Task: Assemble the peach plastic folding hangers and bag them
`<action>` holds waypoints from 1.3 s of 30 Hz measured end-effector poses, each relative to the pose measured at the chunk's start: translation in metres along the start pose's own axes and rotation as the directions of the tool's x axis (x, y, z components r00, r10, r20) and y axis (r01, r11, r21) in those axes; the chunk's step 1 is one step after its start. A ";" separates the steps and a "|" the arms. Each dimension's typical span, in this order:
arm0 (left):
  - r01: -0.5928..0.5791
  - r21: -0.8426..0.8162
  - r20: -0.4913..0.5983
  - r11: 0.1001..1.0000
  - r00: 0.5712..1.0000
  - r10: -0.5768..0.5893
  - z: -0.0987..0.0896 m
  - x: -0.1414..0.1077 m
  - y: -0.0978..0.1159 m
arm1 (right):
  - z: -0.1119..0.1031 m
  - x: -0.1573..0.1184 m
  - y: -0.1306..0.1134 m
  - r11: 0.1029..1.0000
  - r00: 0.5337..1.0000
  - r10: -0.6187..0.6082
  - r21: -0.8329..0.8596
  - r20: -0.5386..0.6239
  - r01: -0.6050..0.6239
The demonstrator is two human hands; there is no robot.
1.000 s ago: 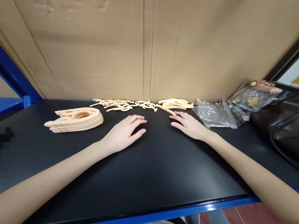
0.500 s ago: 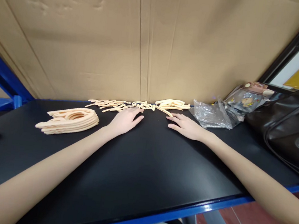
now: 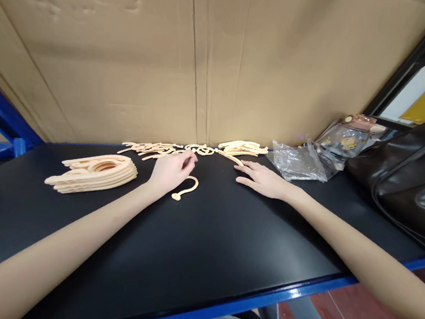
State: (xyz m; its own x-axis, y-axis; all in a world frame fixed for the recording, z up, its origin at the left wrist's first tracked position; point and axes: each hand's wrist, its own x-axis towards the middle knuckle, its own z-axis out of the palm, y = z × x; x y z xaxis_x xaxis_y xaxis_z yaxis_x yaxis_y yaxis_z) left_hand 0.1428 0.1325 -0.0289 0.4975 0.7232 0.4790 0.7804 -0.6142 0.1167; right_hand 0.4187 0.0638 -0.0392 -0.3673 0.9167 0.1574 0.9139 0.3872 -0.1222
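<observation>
Black table (image 3: 203, 240), across the frame. Pale stacked pieces (image 3: 95, 174), left. Right hand (image 3: 266, 180), right of centre — fingers spread, fingertips at a pale strip (image 3: 231, 157). Left hand (image 3: 170, 170), centre — fingers curled, pinch undeterminable; pale hook (image 3: 194, 187) emerging beneath, lower right.

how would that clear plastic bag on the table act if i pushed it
The plastic bag looks thin and crinkled, so it would probably fold rather than stay stiff. Lying nearly flat, it seems light and likelier to slide or crumple than tip.
</observation>
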 end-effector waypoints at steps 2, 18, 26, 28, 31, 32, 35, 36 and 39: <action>0.056 0.067 -0.034 0.996 0.998 -0.053 0.003 0.001 -0.002 | 0.000 0.000 0.000 1.000 1.000 0.004 0.003 0.004 -0.004; 0.146 0.056 -0.025 0.988 0.989 -0.145 0.005 -0.002 -0.003 | 0.001 -0.001 0.001 1.000 1.000 0.003 -0.024 0.015 -0.002; 0.122 -0.446 0.025 0.887 0.992 -0.124 -0.009 -0.040 0.009 | -0.015 -0.006 -0.005 0.998 0.999 0.036 -0.052 -0.006 -0.037; 0.148 -0.625 0.064 0.767 0.988 -0.139 -0.015 -0.050 0.014 | -0.019 -0.008 -0.008 0.994 0.999 0.053 -0.099 -0.002 -0.053; 0.170 -0.743 0.119 0.647 0.985 -0.122 -0.023 -0.058 0.020 | -0.024 -0.012 -0.017 0.974 0.994 0.113 -0.200 0.007 -0.109; 0.161 -0.737 0.109 0.657 0.987 -0.119 -0.025 -0.059 0.021 | -0.026 -0.013 -0.021 0.962 0.990 0.138 -0.240 0.008 -0.132; 0.150 -0.577 0.051 0.803 0.988 -0.148 -0.027 -0.058 0.021 | -0.031 -0.016 -0.035 0.932 0.985 0.174 -0.323 0.006 -0.162; 0.168 -0.525 0.053 0.834 0.985 -0.165 -0.026 -0.057 0.019 | -0.032 -0.017 -0.040 0.931 0.986 0.164 -0.330 0.005 -0.153; 0.240 -0.522 0.115 0.818 0.971 -0.212 -0.022 -0.054 0.015 | -0.035 -0.019 -0.054 0.952 0.996 0.092 -0.294 -0.010 -0.090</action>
State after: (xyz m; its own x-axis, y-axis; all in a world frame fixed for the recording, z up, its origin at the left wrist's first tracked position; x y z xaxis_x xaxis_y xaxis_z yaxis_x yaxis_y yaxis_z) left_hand 0.1190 0.0774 -0.0337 0.3613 0.8682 0.3401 0.5607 -0.4937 0.6647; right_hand 0.3820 0.0219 -0.0015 -0.2804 0.9473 0.1550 0.9536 0.2565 0.1575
